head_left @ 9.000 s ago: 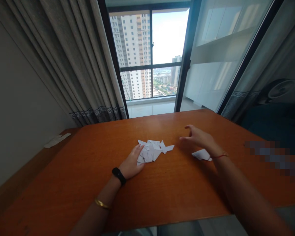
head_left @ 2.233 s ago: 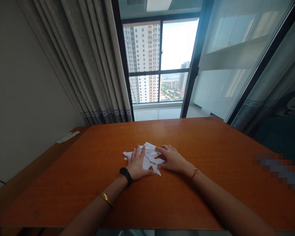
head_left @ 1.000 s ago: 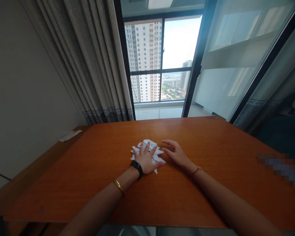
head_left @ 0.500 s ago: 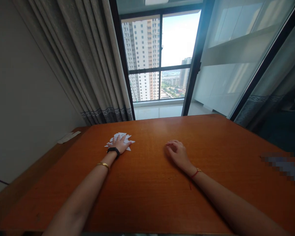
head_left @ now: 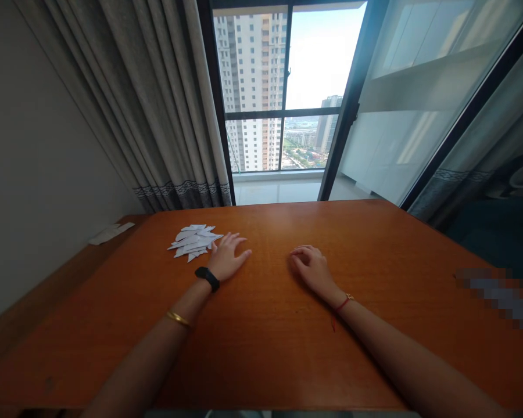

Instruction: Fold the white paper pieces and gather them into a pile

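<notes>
A loose heap of white folded-paper pieces (head_left: 192, 241), pointed and overlapping, lies on the left part of the brown wooden table (head_left: 261, 348). Just right of the heap is my left hand (head_left: 227, 258), palm down with the fingers spread and holding nothing; a black band and a gold bangle circle that wrist and forearm. My right hand (head_left: 312, 266) rests on the table right of the middle, its fingers curled in towards the thumb. Nothing shows in its curl. A thin red cord is tied round the right wrist.
Flat pale paper (head_left: 111, 233) lies on a ledge at the table's left side. A blurred-out patch (head_left: 501, 296) covers something at the right. Beyond the table's far edge stand a grey curtain (head_left: 174, 116) and a dark-framed glass door (head_left: 337, 145).
My left hand has come off the paper heap and shifted right, uncovering the pieces. My right hand keeps its curled pose in nearly the same place. The view has tilted slightly down.
</notes>
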Demonstrator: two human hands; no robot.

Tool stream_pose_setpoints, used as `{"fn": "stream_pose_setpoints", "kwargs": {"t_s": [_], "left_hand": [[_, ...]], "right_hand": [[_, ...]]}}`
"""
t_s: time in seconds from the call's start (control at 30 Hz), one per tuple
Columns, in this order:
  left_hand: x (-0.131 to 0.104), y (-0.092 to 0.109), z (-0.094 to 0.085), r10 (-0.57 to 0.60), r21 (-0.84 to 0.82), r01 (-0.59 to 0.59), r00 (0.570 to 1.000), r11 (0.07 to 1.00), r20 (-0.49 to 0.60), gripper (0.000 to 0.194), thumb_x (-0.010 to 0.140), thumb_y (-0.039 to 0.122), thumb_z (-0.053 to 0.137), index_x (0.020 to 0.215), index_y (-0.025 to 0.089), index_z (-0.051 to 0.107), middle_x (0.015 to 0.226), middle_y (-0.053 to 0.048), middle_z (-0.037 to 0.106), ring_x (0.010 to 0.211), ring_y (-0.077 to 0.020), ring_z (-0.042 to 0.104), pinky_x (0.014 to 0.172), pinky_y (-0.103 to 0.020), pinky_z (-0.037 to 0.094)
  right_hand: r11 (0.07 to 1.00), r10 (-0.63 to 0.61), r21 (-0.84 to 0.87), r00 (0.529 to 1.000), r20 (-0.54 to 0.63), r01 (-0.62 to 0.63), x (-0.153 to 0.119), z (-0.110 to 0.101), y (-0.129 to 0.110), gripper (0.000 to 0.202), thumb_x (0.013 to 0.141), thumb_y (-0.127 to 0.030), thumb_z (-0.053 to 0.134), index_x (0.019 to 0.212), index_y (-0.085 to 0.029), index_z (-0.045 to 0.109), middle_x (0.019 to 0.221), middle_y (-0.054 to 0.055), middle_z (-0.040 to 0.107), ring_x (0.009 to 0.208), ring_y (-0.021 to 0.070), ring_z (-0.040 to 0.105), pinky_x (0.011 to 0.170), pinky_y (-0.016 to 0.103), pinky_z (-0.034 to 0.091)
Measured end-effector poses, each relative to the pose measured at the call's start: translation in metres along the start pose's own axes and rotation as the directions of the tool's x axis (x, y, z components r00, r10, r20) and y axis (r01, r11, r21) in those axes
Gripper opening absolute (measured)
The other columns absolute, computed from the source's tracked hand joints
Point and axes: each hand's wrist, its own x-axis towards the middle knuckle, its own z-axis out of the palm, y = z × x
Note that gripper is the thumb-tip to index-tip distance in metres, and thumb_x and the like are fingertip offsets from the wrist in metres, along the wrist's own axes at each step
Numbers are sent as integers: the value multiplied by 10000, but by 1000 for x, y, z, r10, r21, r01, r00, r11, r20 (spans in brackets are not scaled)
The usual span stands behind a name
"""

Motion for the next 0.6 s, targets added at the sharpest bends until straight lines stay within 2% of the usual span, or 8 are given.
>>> {"fn": "stream_pose_setpoints", "kwargs": {"t_s": [0.1, 0.23, 0.3, 0.43, 0.5, 0.6], "left_hand": [[-25, 26, 2, 121, -154, -101, 985, 983, 124, 455, 845, 518, 498, 1192, 241, 592, 1413, -68, 450, 1363, -279, 294, 1126, -507, 191], [-45, 39, 6, 269, -236, -240, 958, 942, 98, 419, 845, 439, 538, 1196, 215, 592, 1373, -85, 491, 1314, -246, 380, 1116, -424, 273], [-50, 40, 9, 319, -202, -302, 946, 932, 57, 361, 858, 401, 536, 1172, 237, 602, 1346, -70, 516, 1295, -242, 400, 1115, -451, 264], [-56, 39, 12, 400, -65, -399, 917, 915, 3, 214, 884, 325, 516, 1046, 274, 647, 1235, -37, 589, 1292, -246, 392, 1124, -551, 145], [-59, 38, 12, 445, -33, -444, 896, 895, 5, 187, 891, 293, 507, 1000, 268, 658, 1163, -35, 622, 1260, -236, 429, 1127, -555, 120], [-62, 37, 11, 483, -25, -483, 875, 875, 11, 188, 903, 279, 490, 982, 254, 659, 1091, -39, 644, 1197, -217, 486, 1128, -527, 151]], "right_hand": [[996, -56, -72, 998, 11, 56, -3, -3, -8, 207, 841, -321, 494, 874, -225, 674, 1013, 69, 648, 1000, 244, 533, 889, 423, 343], [963, -232, -119, 969, 81, 241, -15, -8, -35, 181, 870, -298, 505, 906, -231, 669, 1044, 72, 644, 1034, 245, 512, 907, 418, 297], [944, -306, -84, 940, 152, 320, -22, -9, -50, 159, 879, -288, 514, 927, -242, 659, 1037, 56, 648, 1015, 227, 519, 890, 395, 299], [906, -395, -41, 877, 275, 421, -33, -8, -66, 143, 907, -264, 500, 904, -243, 641, 980, 33, 662, 957, 199, 533, 861, 374, 293], [904, -397, -41, 869, 294, 426, -34, -7, -67, 158, 919, -284, 493, 865, -234, 633, 945, 29, 665, 933, 192, 535, 856, 371, 289], [907, -388, -41, 869, 307, 419, -35, -7, -66, 171, 919, -321, 507, 841, -231, 629, 919, 20, 664, 912, 184, 535, 851, 364, 284]]}}
